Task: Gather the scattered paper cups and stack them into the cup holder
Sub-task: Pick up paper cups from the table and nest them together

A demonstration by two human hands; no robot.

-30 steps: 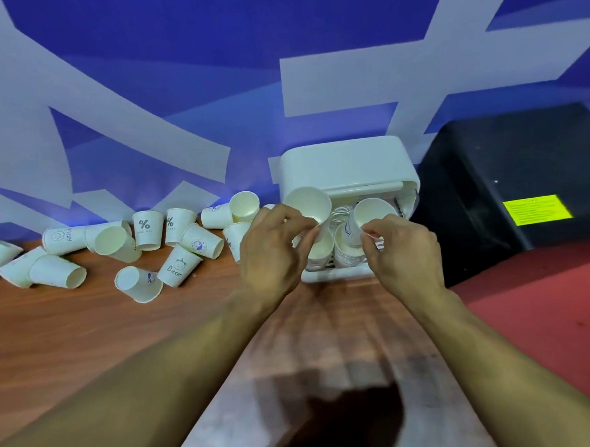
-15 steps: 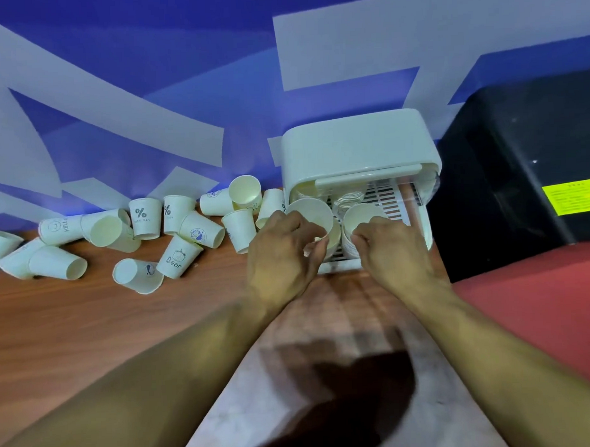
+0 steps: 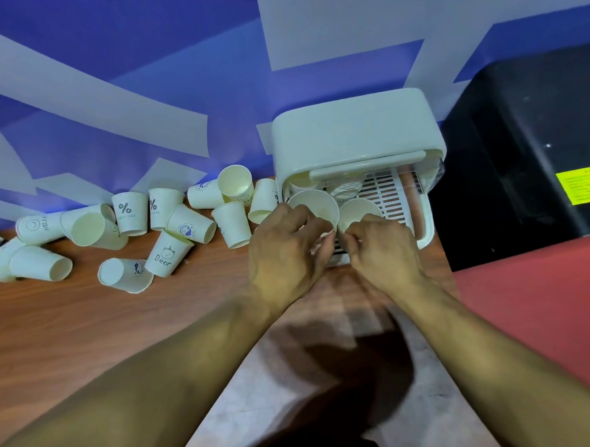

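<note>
A white cup holder (image 3: 350,134) with a raised clear lid and a slotted tray stands against the wall. My left hand (image 3: 288,253) grips an upright white paper cup (image 3: 314,206) at the tray's front left. Right beside it, my right hand (image 3: 381,250) pinches the near rim of a second cup (image 3: 358,212). Both cups sit over stacks in the tray, and my fingers hide their lower parts. Another stack of cups (image 3: 344,188) shows behind them. Several scattered cups (image 3: 186,227) lie and stand on the wooden table to the left.
A black box (image 3: 525,155) with a yellow label stands right of the holder. A red surface (image 3: 540,298) lies at the right. The wooden table (image 3: 89,317) stretches to the left, and a blue and white wall is behind.
Both hands have lowered their cups deeper into the tray of the holder. The view has tilted down and closer.
</note>
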